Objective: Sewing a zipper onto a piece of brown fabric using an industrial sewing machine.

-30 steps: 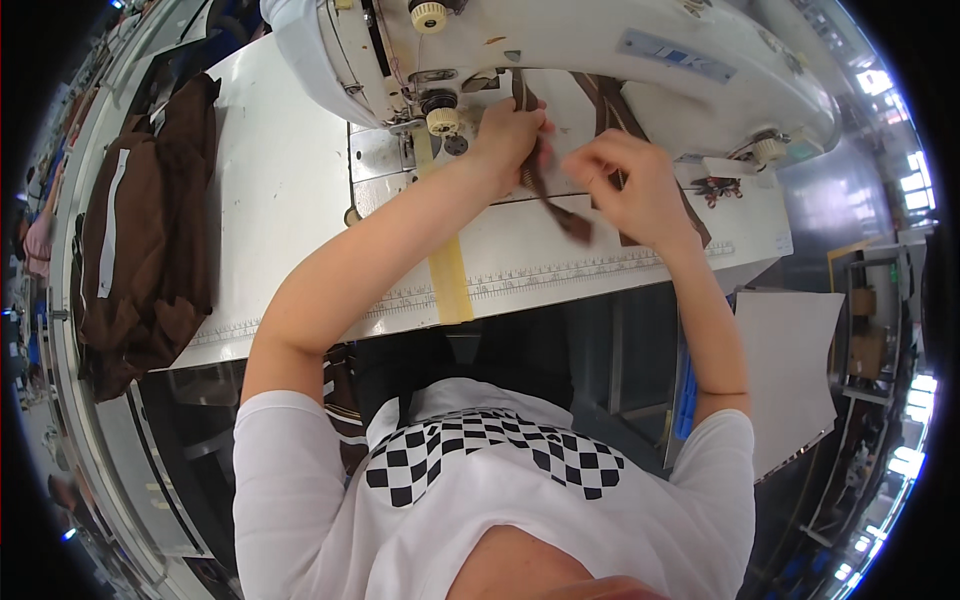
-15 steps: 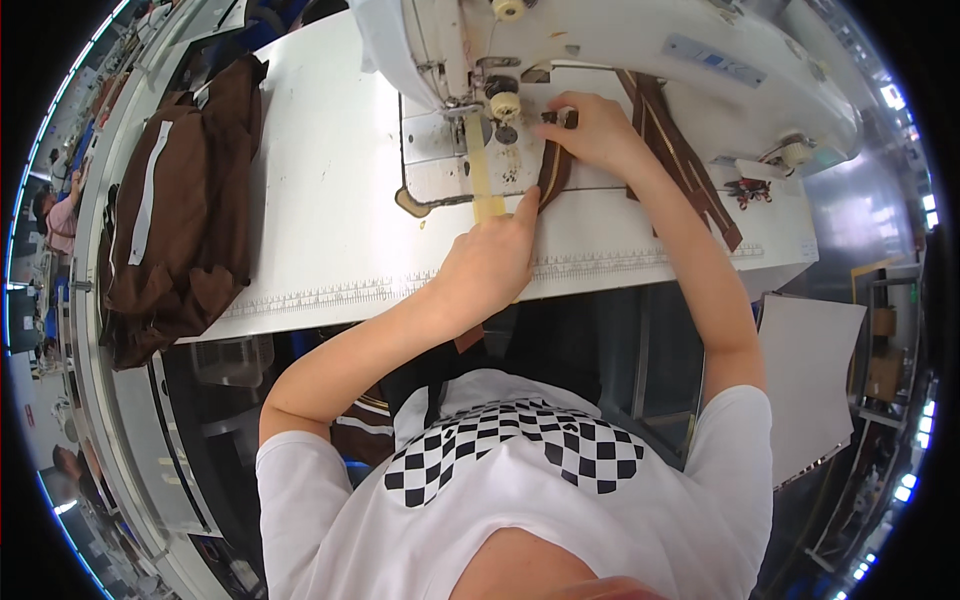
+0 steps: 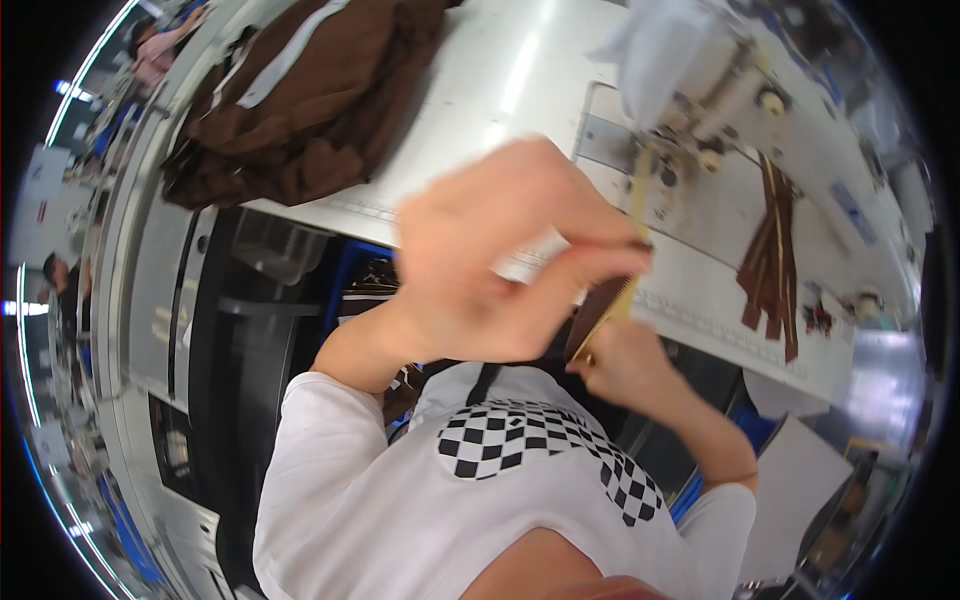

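A brown zipper [image 3: 598,308] with gold-coloured teeth is held up between my hands, just off the front edge of the table. My left hand [image 3: 500,265] is raised close to the camera and blurred, thumb and forefinger pinched on the zipper's upper end. Lower down, my right hand [image 3: 628,368] has its fingers closed on the other end. Behind them stands a sewing machine [image 3: 715,120]. From its needle area a yellow strip [image 3: 640,190] runs towards me; my left fingertips partly cover it.
Several more brown zippers [image 3: 772,250] lie on the right of the white table [image 3: 495,75]. A heap of brown fabric [image 3: 320,110] with a white strip rests at the left. A small dark-and-red item [image 3: 820,315] is near the right end. Other people are in the far left background.
My hands have come back from the machine bed with the zipper, now over the table's front edge. My left hand has risen towards the camera. The view has turned and shifted left.
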The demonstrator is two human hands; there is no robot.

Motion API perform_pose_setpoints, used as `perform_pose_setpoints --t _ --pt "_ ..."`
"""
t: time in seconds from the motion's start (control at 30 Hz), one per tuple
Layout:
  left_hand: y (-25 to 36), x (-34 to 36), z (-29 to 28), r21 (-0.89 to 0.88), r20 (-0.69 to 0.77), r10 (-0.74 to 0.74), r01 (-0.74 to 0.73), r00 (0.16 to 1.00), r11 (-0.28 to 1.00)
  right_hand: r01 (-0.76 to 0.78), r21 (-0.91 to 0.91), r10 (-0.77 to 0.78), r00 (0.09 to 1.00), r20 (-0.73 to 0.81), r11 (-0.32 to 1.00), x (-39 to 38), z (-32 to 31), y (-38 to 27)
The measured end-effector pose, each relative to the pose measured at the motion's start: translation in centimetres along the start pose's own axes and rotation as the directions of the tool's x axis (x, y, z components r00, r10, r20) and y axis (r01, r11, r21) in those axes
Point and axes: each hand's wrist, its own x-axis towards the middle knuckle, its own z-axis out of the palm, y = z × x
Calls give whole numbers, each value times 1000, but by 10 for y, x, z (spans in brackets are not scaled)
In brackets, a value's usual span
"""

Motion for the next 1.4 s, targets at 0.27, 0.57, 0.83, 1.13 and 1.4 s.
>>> perform_pose_setpoints --t 0.27,0.57,0.83,1.13,1.4 --pt "3 -48 -7 -159 345 -372 444 862 882 404 557 -282 913 -295 725 13 6 -30" --pt "-2 -35 -38 -204 472 -429 569 770 796 575 -45 -374 469 -800 817 28 10 -48" --pt "-78 -4 -181 356 -784 -403 873 473 333 527 505 -286 830 -479 683 23 18 -36" --pt "-131 11 -244 923 -170 189 88 967 375 378 504 -125 877 -465 777 19 22 -25" --pt "-112 -33 -122 649 454 -70 -276 888 708 -169 920 145 982 124 354 94 -16 -29"
